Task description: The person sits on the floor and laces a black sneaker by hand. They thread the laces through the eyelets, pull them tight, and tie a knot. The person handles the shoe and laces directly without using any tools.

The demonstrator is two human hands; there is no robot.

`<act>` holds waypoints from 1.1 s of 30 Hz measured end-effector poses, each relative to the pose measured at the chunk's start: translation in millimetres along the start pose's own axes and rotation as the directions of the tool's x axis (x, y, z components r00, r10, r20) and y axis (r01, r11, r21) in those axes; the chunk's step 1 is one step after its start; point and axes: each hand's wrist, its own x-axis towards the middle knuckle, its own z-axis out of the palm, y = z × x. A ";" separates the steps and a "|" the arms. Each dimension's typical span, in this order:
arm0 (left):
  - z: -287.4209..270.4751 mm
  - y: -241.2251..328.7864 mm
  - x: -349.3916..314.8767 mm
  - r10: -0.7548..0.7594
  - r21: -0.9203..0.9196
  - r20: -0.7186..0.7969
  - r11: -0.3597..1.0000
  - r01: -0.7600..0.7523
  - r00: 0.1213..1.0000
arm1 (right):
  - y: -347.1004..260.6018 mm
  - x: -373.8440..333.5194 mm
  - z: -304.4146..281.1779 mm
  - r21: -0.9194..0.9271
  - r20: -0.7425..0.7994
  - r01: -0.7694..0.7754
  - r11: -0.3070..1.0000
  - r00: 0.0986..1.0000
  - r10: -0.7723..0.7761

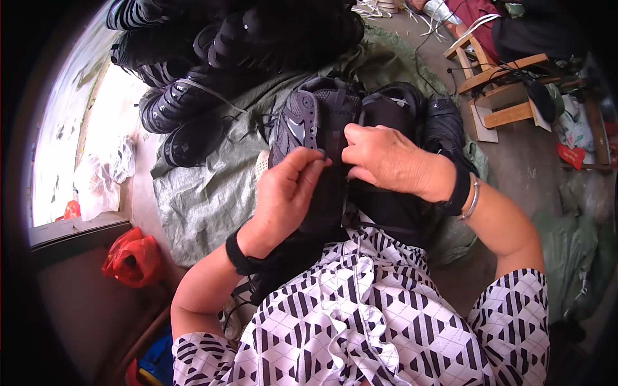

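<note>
A dark grey sneaker (297, 117) with a pale patch on its side lies in front of me, over my dark-clothed lap. My left hand (290, 186) is closed over its near part, thumb and forefinger pinched together. What they pinch is too small to make out. Close by on the right, my right hand (389, 157) has its fingers curled in a pinch, and whatever is in them is hidden. Beyond the right hand sits a second dark shoe (389, 106), partly covered by that hand. Another black shoe (444, 119) stands to its right.
Several black shoes (183, 106) are heaped at the far left on a grey-green sheet (193, 206). A red plastic bag (133, 257) lies at left. At far right is a small wooden stool (508, 90); beyond it, part of another person in dark red clothing (475, 22).
</note>
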 end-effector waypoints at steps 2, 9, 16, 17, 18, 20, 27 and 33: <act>-8.1 -4.8 7.2 0.187 0.082 -0.067 0.980 -0.181 0.980 | 4.8 4.5 -7.9 0.078 0.082 -0.079 0.994 0.994 0.073; 2.4 -12.3 -0.6 0.034 -0.138 0.011 0.990 -0.032 0.999 | -23.9 7.4 -3.0 -0.116 0.083 -0.182 0.976 0.978 0.192; 6.7 -16.0 -0.2 0.275 0.296 0.088 0.911 -0.288 0.958 | -28.3 5.4 20.4 0.165 -0.151 -0.384 0.908 0.900 0.408; 8.1 -16.0 -0.4 0.293 0.317 0.094 0.897 -0.308 0.951 | -25.6 4.6 23.0 0.194 -0.146 -0.397 0.897 0.893 0.427; 8.9 -14.9 0.5 0.284 0.341 0.077 0.893 -0.293 0.956 | -18.8 5.7 24.6 0.271 -0.220 -0.327 0.905 0.894 0.390; 7.2 -13.8 1.1 0.300 0.345 0.073 0.887 -0.306 0.951 | -4.9 11.7 20.8 0.540 -0.236 -0.263 0.800 0.864 0.444; -27.5 -15.7 6.7 0.380 0.179 -0.057 0.914 -0.365 0.923 | 11.1 22.1 -56.1 0.838 -0.500 0.175 0.516 0.626 0.599; -29.1 -24.7 -5.3 0.001 -0.057 0.011 0.998 0.000 1.000 | 21.3 9.9 -8.8 0.981 0.148 -0.085 -0.172 0.904 0.400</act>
